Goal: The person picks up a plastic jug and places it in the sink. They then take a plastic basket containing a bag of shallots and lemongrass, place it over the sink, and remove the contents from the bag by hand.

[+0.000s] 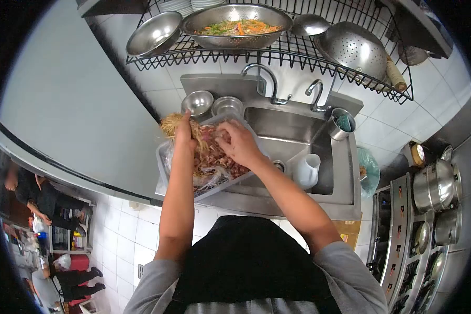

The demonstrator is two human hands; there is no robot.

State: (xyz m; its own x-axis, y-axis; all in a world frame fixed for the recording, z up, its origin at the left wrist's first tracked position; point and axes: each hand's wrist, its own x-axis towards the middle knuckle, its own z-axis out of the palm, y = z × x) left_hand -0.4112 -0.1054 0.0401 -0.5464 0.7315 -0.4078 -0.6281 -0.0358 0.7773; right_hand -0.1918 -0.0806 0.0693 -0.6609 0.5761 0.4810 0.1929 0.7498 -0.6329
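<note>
My left hand [184, 135] is closed around a straw-coloured, stringy bundle [171, 124] at the left rim of a grey plastic tub [209, 194]. Inside the tub lie small reddish-brown pieces of meat [209, 152], with some clear plastic wrap [213, 178] near the front. My right hand [239, 144] reaches over the tub's right side, its fingers curled down onto the meat. Its fingertips are partly hidden among the pieces. The tub rests on the left part of the steel sink unit.
The sink basin [319, 140] holds a white pitcher [306, 171], under two taps [272, 86]. Steel bowls [198, 102] stand behind the tub. Overhead, a wire rack [220, 55] carries a colander of shredded vegetables [240, 27]. A stove [397, 235] is at right; other people [52, 201] are far left.
</note>
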